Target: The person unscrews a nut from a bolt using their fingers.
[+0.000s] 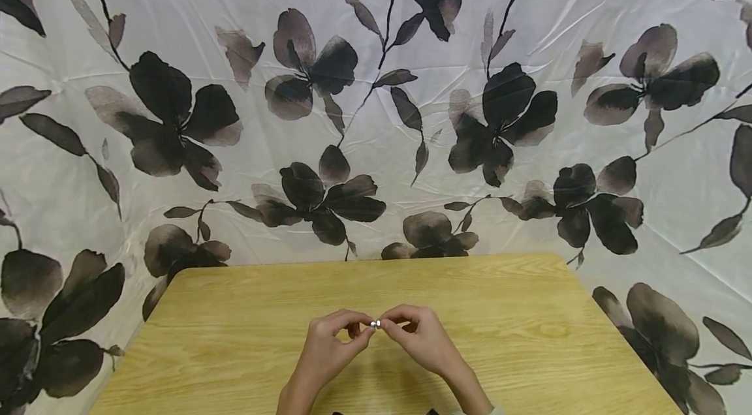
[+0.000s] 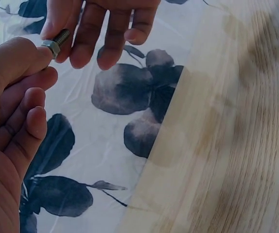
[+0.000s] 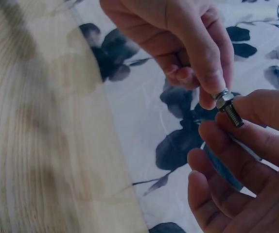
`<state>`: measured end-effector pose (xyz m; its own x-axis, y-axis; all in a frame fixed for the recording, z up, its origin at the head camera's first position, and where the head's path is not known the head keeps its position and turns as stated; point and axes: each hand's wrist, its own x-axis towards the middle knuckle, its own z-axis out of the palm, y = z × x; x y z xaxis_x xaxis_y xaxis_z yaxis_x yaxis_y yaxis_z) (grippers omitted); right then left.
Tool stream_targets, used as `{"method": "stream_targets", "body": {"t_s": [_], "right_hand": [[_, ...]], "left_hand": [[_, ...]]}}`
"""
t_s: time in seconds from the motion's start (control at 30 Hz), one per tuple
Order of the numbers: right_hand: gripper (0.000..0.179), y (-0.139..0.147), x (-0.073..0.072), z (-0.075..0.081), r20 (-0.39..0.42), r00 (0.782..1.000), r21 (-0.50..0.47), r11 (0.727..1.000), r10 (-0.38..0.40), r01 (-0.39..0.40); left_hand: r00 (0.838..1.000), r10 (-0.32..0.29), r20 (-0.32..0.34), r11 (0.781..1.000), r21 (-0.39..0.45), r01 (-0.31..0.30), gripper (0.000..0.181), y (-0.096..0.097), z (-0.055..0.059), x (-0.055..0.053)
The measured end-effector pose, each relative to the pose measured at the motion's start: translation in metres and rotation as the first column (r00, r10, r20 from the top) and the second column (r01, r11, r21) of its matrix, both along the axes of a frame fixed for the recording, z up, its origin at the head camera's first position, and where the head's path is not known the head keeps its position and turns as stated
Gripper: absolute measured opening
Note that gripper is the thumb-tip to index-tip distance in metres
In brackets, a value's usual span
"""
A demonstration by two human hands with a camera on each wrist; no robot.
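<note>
Left hand (image 1: 330, 344) first: thumb and forefinger pinch one end of a small metal bolt (image 3: 235, 115), the head lost under those fingertips, the other fingers curled in behind. Opposite, the right hand (image 1: 427, 344) has thumb and forefinger at the hex nut (image 3: 224, 101), gripping it by the look of things, the remaining fingers fanned loosely away (from the head view, the hardware is just a glint between fingertips!).

Why this hold? Probably so one side steadies the bolt and the other can work the nut; the threaded end points toward the right palm, putting the nut within that thumb's reach.

Now the room: bolt and hands appear raised over the wooden tabletop (image 1: 235, 330), around the middle of its width. The far edge, corners rounded, lies beyond the knuckles, with floral cloth (image 1: 405, 134) behind. Both side edges sit well apart from the wrists, and the near edge is out of view. Tightest spot? Between those nearly meeting fingertips.
</note>
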<state>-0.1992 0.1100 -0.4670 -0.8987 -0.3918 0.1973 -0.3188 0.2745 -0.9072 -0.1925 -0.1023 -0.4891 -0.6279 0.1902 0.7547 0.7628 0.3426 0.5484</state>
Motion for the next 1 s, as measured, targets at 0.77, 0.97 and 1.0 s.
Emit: {"method": "stream_targets", "body": {"t_s": [0.77,0.97,1.0], "right_hand": [[0.018,0.0001,0.0005,0.0017,0.016,1.000,-0.050,0.999,0.011,-0.010],[0.016,-0.0012,0.0014,0.0021,0.004,1.000,-0.069,0.998,0.014,-0.014],[0.016,-0.0013,0.0012,0.0019,-0.002,1.000,-0.067,0.998,0.012,-0.012]], "left_hand": [[1.000,0.001,-0.031,1.000,0.017,-0.001,0.029,0.0004,-0.0030,-0.0013],[1.000,0.011,-0.028,1.000,0.013,-0.010,0.028,0.0005,-0.0015,-0.0008],[1.000,0.014,-0.026,1.000,0.011,-0.014,0.028,0.0004,-0.0009,-0.0006]]}}
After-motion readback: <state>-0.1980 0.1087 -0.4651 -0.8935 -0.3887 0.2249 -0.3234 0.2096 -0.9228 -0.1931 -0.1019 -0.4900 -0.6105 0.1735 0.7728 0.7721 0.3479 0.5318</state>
